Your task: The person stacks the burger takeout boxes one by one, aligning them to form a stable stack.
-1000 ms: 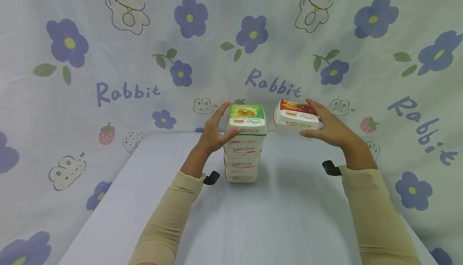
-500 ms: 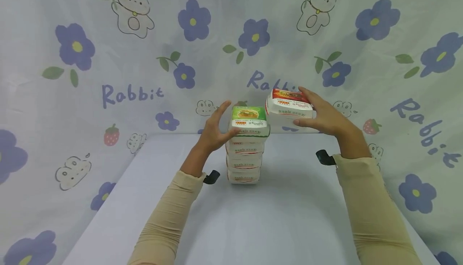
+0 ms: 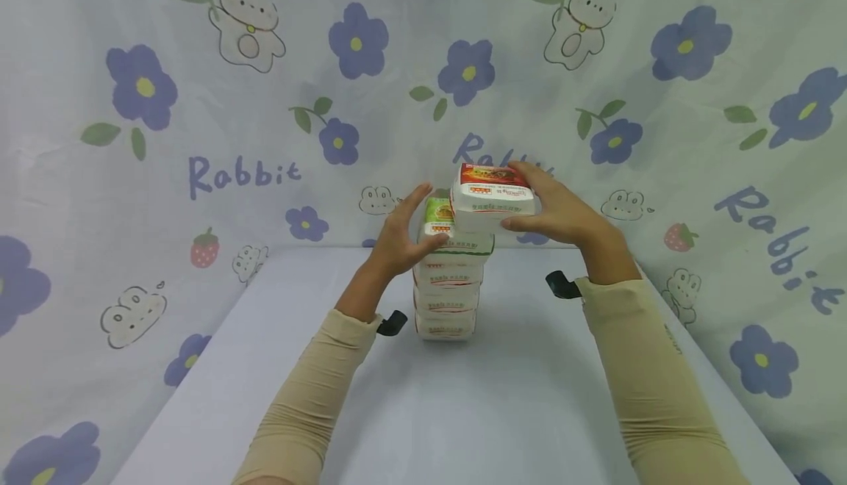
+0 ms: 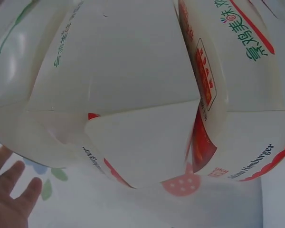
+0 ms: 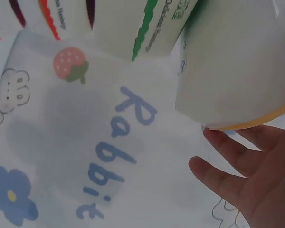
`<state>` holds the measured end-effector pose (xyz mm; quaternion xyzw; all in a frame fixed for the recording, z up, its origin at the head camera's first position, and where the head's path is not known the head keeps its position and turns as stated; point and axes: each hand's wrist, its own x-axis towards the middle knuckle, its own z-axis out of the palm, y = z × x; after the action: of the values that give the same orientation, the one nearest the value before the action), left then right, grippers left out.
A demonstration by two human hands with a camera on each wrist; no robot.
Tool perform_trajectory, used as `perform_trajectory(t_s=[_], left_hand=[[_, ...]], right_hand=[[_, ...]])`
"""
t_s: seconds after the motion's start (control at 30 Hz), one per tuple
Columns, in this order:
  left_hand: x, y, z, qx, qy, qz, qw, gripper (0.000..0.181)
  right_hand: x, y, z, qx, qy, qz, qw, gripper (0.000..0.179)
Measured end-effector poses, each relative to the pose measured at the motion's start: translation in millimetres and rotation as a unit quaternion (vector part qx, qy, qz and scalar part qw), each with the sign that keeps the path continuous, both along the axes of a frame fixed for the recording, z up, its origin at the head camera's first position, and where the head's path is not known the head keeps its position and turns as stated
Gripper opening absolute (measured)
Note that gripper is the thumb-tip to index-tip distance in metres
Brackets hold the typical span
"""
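Several white hamburger boxes (image 3: 447, 301) stand in one column on the white table. The topmost has a green lid panel (image 3: 437, 211), now partly covered. My left hand (image 3: 397, 239) holds it from the left, thumb across the front and fingers toward the back; in the left wrist view its fingertips (image 4: 34, 186) appear at lower left. Another hamburger box (image 3: 492, 198), with a red burger picture on its lid, is in my right hand (image 3: 552, 209), thumb at the front and fingers behind. It overlaps the right half of the green-lidded box, level with or just over it.
A pale curtain (image 3: 265, 103) printed with flowers, rabbits and lettering hangs behind the table. White table surface (image 3: 450, 411) lies in front of the column and to both sides. A black wrist mount (image 3: 562, 284) sticks out from the right sleeve, another from the left.
My right hand has carried the red-lidded box leftward, first rising a little, until it overlaps the column's top. My left hand stays at the green-lidded box. The head view has shifted slightly.
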<state>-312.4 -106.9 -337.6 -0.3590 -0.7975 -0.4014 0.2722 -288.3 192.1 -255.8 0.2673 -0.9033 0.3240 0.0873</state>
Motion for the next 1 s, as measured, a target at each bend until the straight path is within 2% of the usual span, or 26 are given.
perform_trajectory(t_s=[0.27, 0.47, 0.57, 1.0], left_hand=[[0.7, 0.7, 2.7, -0.004, -0.006, 0.007, 0.9999, 0.096], [-0.2, 0.7, 8.9, 0.001, 0.012, 0.002, 0.9999, 0.097], [-0.7, -0.6, 11.5, 0.002, 0.010, 0.006, 0.9999, 0.098], [-5.3, -6.6, 10.2, 0.007, 0.001, 0.016, 0.9999, 0.096]], right_hand=[[-2.5, -18.4, 2.4, 0.010, 0.013, 0.009, 0.9998, 0.106], [-5.4, -28.3, 5.4, 0.018, 0.016, 0.012, 0.9996, 0.105], [-9.0, -31.6, 5.0, 0.021, 0.023, 0.016, 0.9994, 0.105], [-14.5, -39.5, 0.9, 0.024, 0.001, -0.002, 0.9997, 0.106]])
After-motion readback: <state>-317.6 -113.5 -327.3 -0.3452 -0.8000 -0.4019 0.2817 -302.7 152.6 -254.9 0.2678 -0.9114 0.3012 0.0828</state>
